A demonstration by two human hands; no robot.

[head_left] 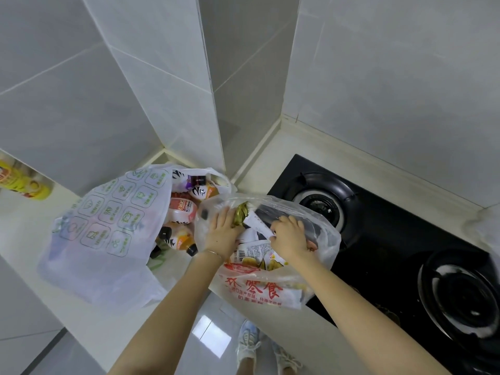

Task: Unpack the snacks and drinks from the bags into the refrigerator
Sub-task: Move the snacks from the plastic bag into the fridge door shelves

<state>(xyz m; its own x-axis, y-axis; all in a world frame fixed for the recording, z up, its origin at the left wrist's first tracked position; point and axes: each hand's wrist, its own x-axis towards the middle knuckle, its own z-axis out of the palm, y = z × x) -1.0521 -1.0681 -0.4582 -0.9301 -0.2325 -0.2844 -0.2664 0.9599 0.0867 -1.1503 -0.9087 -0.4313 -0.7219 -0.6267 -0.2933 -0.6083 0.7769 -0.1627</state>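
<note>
Two plastic bags stand on the white counter. The left bag, white with green icons, holds several drink bottles with black caps. The right bag, clear with red print, holds snack packets. Both my hands are inside the right bag. My left hand lies on a green-gold packet, fingers curled over it. My right hand grips a dark packet at the bag's far side. No refrigerator is in view.
A black gas hob with two burners lies right of the bags, partly under the snack bag. A yellow can lies at the far left on the counter. Tiled walls and a corner pillar rise behind. Floor and my shoes show below.
</note>
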